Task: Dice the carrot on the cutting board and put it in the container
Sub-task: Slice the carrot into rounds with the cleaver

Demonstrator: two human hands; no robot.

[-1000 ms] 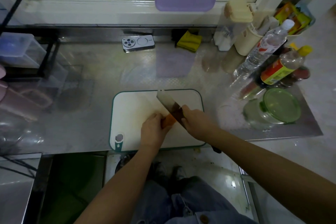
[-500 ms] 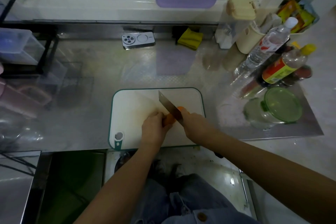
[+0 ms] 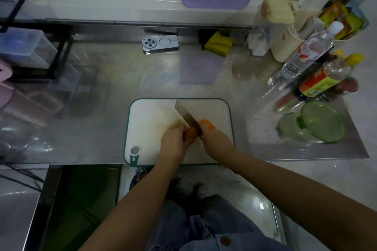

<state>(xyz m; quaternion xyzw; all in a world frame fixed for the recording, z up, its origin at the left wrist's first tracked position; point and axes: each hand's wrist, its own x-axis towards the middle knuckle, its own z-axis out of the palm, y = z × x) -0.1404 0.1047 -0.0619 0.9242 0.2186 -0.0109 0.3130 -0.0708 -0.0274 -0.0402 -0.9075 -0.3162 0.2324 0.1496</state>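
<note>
Carrot [image 3: 191, 133], smooth orange, gripped by left hand [image 3: 173, 144]; right hand [image 3: 216, 142] grips flat steel knife [image 3: 186, 114].

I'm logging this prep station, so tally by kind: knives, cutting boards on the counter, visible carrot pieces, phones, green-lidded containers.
Knife: 1
Cutting board: 1
Carrot pieces: 2
Phone: 1
Green-lidded container: 1
Total: 6

knife [image 3: 186, 117] | blade now down through carrot [image 3: 190, 133] | cut piece [image 3: 206, 124] newly exposed right of blade
</note>
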